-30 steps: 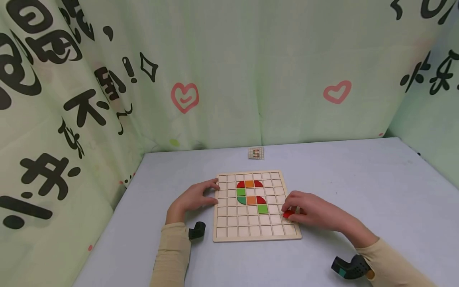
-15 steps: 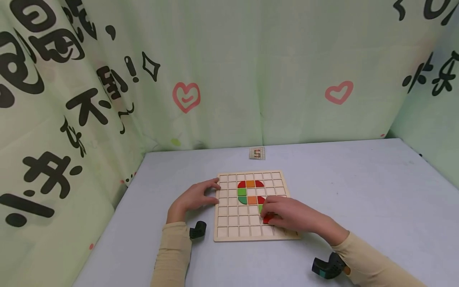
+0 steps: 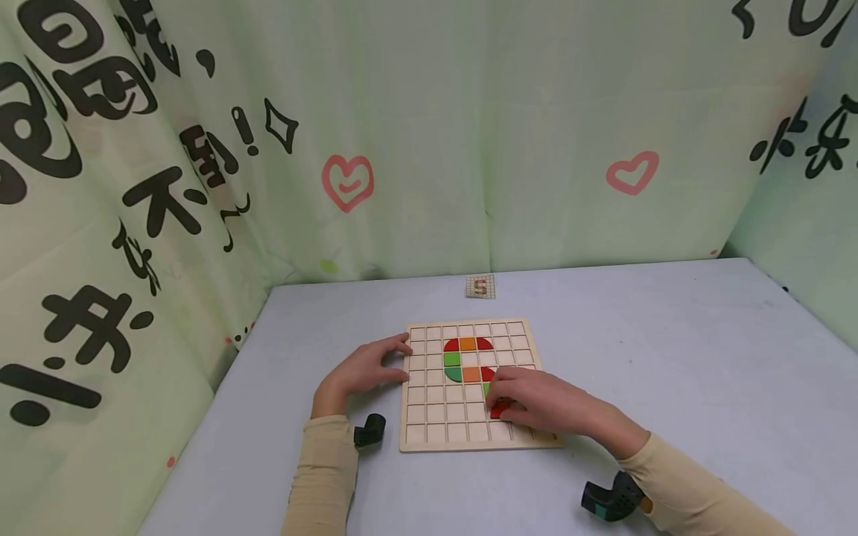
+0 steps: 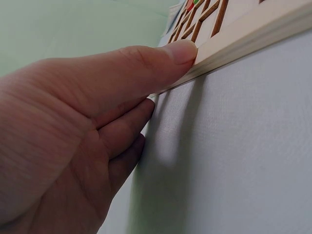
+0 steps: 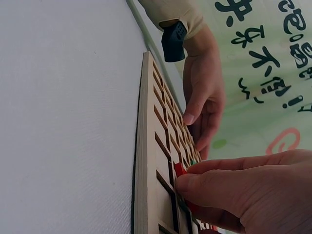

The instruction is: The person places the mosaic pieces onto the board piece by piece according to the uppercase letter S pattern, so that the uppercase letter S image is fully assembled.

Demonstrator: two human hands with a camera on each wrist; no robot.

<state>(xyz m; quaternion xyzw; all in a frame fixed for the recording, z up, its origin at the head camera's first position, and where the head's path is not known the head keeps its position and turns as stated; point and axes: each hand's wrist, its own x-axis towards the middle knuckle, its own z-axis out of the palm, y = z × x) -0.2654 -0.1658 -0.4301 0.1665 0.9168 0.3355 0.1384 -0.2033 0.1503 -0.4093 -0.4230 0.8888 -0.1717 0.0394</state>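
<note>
A wooden grid board [image 3: 424, 432] lies on the table with coloured tiles in its upper middle. My left hand [image 3: 358, 372] touches the board's left edge with thumb and fingertips; the left wrist view puts the thumb [image 4: 181, 52] at the rim. Over the lower right part of the grid, my right hand [image 3: 543, 398] pinches a red tile [image 3: 499, 409] between thumb and fingers. That red tile [image 5: 179, 169] shows partly at the fingertips in the right wrist view, at the cells. It sits just below a light green tile [image 3: 486, 388] that my fingers partly cover.
Orange [image 3: 468, 343], green [image 3: 452, 359] and other red tiles [image 3: 485, 343] form a curved line in the grid. A small card [image 3: 480, 286] with a grid pattern lies behind the board near the table's far edge. A printed curtain [image 3: 429, 134] hangs behind the table.
My right hand has carried the red tile leftward from the board's right edge to a cell below the light green tile. It has barely moved in the last half second. The left hand stays put.
</note>
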